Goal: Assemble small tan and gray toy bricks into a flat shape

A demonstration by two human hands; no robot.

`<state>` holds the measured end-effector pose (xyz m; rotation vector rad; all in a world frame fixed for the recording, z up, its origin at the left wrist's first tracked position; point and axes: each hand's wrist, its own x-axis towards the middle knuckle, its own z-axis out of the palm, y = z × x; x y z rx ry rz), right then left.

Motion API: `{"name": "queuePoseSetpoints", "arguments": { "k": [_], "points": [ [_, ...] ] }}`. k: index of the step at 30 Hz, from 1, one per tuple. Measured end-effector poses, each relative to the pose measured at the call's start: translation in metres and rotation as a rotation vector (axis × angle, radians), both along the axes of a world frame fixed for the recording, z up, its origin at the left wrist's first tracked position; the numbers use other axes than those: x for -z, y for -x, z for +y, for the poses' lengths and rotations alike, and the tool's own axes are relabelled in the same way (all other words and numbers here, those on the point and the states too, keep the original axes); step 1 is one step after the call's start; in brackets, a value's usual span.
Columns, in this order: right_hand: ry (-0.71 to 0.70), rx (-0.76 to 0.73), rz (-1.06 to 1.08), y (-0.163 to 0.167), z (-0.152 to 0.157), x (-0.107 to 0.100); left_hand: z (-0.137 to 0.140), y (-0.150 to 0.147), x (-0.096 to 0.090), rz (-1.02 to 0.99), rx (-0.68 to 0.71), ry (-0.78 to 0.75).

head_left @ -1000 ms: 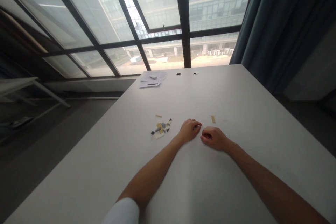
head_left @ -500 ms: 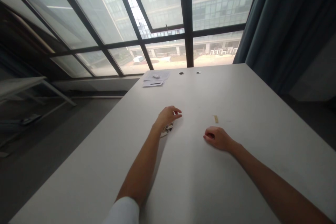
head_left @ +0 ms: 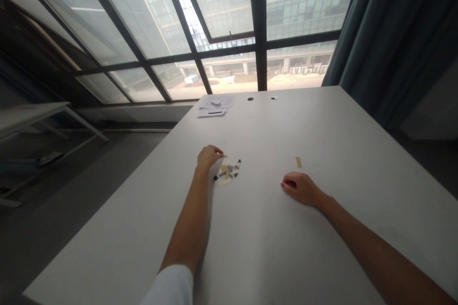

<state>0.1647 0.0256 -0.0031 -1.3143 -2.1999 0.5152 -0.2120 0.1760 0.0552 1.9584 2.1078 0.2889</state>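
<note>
My left hand (head_left: 210, 156) is closed in a pinch, with a small pale piece (head_left: 225, 156) at its fingertips, too small to name. Just beside it, on the near right, lies a loose cluster of small yellow, grey, black and whitish pieces (head_left: 229, 169). My right hand (head_left: 301, 188) rests on the table, its fingers curled into a loose fist with nothing visible in the hollow. Beyond that hand, apart from it, lies a short yellow segmented strip (head_left: 298, 161) with a thin sliver at its far left corner.
The white table (head_left: 257, 238) reaches toward the windows. Papers (head_left: 214, 107) with a small white object on top lie at its far left corner. Two cable holes (head_left: 250, 99) sit near the far edge. A dark curtain (head_left: 386, 47) hangs at right; another table (head_left: 32, 116) stands at left.
My left hand has moved left, off the cluster of pieces, which is now uncovered. A small pale piece now shows at its fingertips. My right hand stays curled by the yellow strip.
</note>
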Motion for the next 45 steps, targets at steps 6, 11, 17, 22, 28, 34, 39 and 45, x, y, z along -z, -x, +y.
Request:
{"name": "queuePoseSetpoints", "arguments": {
  "k": [6,11,17,22,28,34,39,45],
  "points": [
    [-0.011,0.004,0.011,0.0,0.0,0.001,-0.003,-0.002,0.006,0.035,0.028,0.019],
    [-0.004,0.001,0.006,0.0,0.0,0.0,-0.004,-0.005,0.009,0.042,0.026,0.015],
    [-0.007,0.003,0.002,0.0,0.0,-0.001,-0.005,-0.008,0.01,0.041,-0.006,-0.006],
    [-0.008,0.004,0.015,0.001,0.0,-0.001,-0.006,-0.012,0.008,0.017,-0.041,-0.018],
    [-0.014,0.007,0.026,0.002,0.0,-0.001,-0.002,-0.025,0.002,-0.191,-0.069,-0.052],
    [-0.009,0.006,0.042,0.002,-0.001,-0.002,-0.018,-0.069,-0.007,-0.445,0.012,-0.021],
    [-0.022,0.004,0.078,0.003,0.0,0.001,-0.04,-0.111,-0.012,-0.912,0.04,0.252],
    [-0.187,0.139,0.226,0.0,0.003,0.001,-0.066,-0.157,-0.002,-1.245,0.062,0.499]
  ]
}}
